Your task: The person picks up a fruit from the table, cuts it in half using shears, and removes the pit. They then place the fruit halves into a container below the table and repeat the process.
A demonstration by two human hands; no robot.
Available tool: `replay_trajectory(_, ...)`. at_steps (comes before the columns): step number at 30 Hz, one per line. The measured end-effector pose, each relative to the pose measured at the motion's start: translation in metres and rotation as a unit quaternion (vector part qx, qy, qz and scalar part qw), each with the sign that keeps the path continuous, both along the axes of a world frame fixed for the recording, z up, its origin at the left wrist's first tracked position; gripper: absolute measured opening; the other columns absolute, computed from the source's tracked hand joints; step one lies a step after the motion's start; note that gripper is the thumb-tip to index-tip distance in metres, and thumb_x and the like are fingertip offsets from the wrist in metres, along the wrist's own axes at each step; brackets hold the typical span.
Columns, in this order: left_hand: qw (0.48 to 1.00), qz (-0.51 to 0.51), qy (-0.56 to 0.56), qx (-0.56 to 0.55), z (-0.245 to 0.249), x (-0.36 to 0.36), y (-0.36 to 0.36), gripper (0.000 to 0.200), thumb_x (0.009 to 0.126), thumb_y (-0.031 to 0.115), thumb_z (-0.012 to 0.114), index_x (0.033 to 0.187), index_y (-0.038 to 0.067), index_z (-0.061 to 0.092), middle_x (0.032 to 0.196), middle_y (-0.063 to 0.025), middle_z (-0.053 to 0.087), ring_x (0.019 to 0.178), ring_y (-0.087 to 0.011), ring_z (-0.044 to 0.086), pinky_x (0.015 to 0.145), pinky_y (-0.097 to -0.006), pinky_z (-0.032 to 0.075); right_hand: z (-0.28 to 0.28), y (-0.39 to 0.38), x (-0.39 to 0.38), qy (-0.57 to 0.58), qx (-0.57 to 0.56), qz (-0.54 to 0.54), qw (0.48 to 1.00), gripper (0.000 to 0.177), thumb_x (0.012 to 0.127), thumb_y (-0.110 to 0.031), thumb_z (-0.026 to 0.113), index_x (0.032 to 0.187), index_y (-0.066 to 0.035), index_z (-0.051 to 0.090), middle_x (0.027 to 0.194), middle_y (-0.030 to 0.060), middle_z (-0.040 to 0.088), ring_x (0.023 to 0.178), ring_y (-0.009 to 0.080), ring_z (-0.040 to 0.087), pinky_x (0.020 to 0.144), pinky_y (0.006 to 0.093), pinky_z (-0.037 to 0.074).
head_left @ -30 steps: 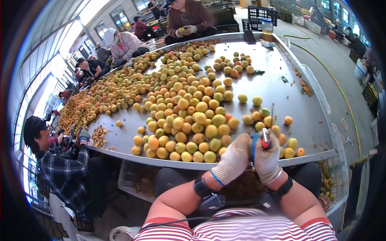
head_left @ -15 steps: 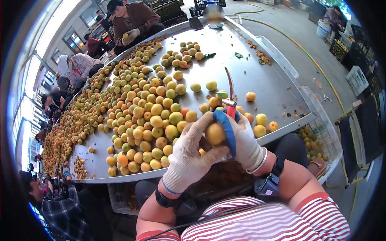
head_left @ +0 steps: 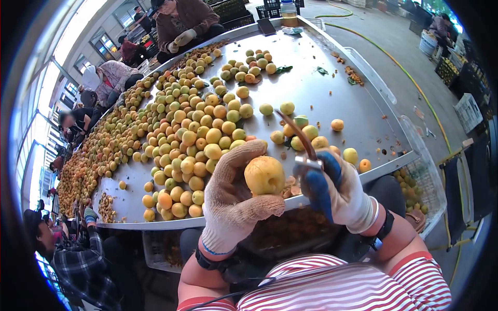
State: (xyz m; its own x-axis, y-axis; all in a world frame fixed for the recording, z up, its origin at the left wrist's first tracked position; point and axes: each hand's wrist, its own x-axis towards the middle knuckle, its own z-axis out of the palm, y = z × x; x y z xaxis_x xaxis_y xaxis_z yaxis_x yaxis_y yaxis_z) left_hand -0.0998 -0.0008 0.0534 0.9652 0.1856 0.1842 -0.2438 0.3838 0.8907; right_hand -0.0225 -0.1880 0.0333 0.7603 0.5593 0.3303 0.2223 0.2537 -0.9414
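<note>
My left hand (head_left: 231, 199), in a cream knit glove, is closed around a yellow apricot (head_left: 264, 176). A dark hollow shows on the apricot's right side. Just right of it, my right hand (head_left: 337, 192) grips a curved knife (head_left: 303, 137) by its handle, which the fingers hide. The thin, brownish blade points up and to the left, above a silver collar. Blue material covers the fingers of the right glove. Hand and knife are slightly blurred, and a gap separates them from the apricot. Loose apricots (head_left: 212, 136) lie on the metal table beyond both hands.
The metal table (head_left: 358, 129) has a raised rim and bears a long heap of apricots on the left. Plastic crates (head_left: 430, 189) stand below its right edge. Several people sit along the far and left sides. A jar (head_left: 289, 13) stands at the back.
My hands have moved apart, the right hand going right and down with the knife. The blade now tilts left, and the apricot's hollow has come into view. The far person's hands have shifted.
</note>
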Motion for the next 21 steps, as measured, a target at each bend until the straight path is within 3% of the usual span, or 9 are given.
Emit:
replay_trajectory(2, 0.999, 0.021, -0.027, 0.018, -0.004, 0.0, 0.004, 0.08, 0.069, 0.001, 0.09, 0.138, -0.006, 0.049, 0.127, -0.013, 0.058, 0.099, -0.0212, 0.067, 0.081, -0.0323, 0.06, 0.005, -0.003, -0.008, -0.007, -0.021, 0.037, 0.999, 0.013, 0.1, -0.006, 0.057, 0.111, 0.001, 0.058, 0.084, 0.0029, 0.064, 0.075, 0.0079, 0.058, 0.066, 0.0226, 0.047)
replay_trajectory(4, 1.0, 0.013, -0.002, 0.018, 0.002, -0.002, 0.004, 0.079, 0.07, 0.002, 0.089, 0.138, -0.006, 0.049, 0.129, -0.0134, 0.058, 0.101, -0.0206, 0.066, 0.082, -0.032, 0.06, 0.003, -0.007, -0.007, -0.085, -0.09, 0.048, 0.991, 0.016, 0.093, -0.005, 0.06, 0.109, 0.001, 0.059, 0.078, 0.0111, 0.064, 0.066, 0.0218, 0.064, 0.064, 0.0297, 0.05)
replay_trajectory(6, 1.0, 0.007, 0.004, 0.009, 0.006, -0.004, 0.004, 0.078, 0.071, 0.002, 0.089, 0.137, -0.006, 0.05, 0.128, -0.0135, 0.059, 0.101, -0.0202, 0.066, 0.082, -0.0317, 0.06, -0.007, -0.001, -0.008, -0.117, -0.052, 0.057, 0.99, 0.016, 0.093, -0.005, 0.061, 0.107, 0.002, 0.06, 0.078, 0.0111, 0.065, 0.065, 0.0264, 0.065, 0.062, 0.0325, 0.051)
replay_trajectory(9, 1.0, 0.009, -0.001, 0.001, 0.005, -0.003, 0.003, 0.076, 0.071, 0.002, 0.089, 0.136, -0.006, 0.051, 0.127, -0.0142, 0.059, 0.1, -0.0197, 0.066, 0.081, -0.031, 0.06, -0.02, 0.008, -0.01, -0.178, -0.028, 0.016, 0.984, 0.016, 0.092, -0.005, 0.062, 0.107, 0.002, 0.06, 0.079, 0.0125, 0.066, 0.066, 0.0305, 0.065, 0.062, 0.0337, 0.052)
replay_trajectory(21, 0.998, 0.054, -0.015, -0.013, -0.006, -0.003, -0.001, 0.079, 0.064, 0.002, 0.091, 0.132, -0.003, 0.051, 0.126, -0.0151, 0.061, 0.102, -0.0219, 0.067, 0.087, -0.0341, 0.058, -0.026, 0.008, -0.016, -0.214, -0.068, 0.012, 0.974, 0.025, 0.09, -0.01, 0.065, 0.111, 0.002, 0.06, 0.081, 0.0152, 0.065, 0.069, 0.0373, 0.064, 0.062, 0.0386, 0.053)
